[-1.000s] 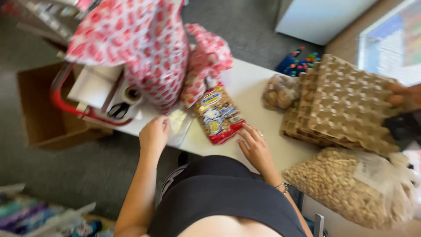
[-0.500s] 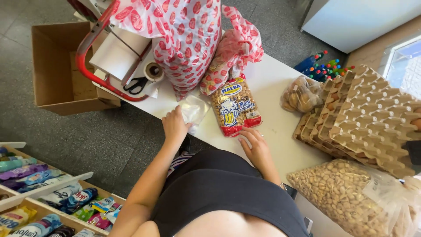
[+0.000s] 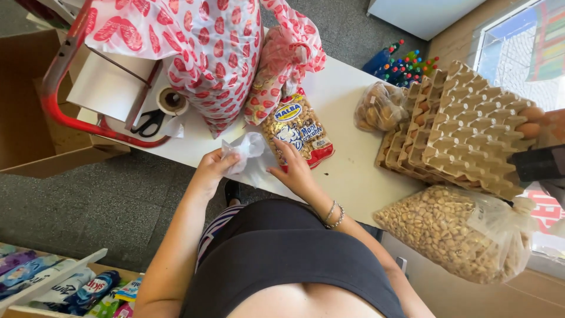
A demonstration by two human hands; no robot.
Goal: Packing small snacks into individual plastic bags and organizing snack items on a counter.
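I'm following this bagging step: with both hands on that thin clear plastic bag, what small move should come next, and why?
Probably pull its mouth open. The left hand pinches the crumpled thin clear plastic bag at the white table's edge; the right hand rests beside it, and the bag looks bunched shut.

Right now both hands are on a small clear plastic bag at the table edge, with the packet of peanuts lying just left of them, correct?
Not quite. The head view shows the left hand and right hand on the clear plastic bag, but the packet of peanuts lies just right of it.
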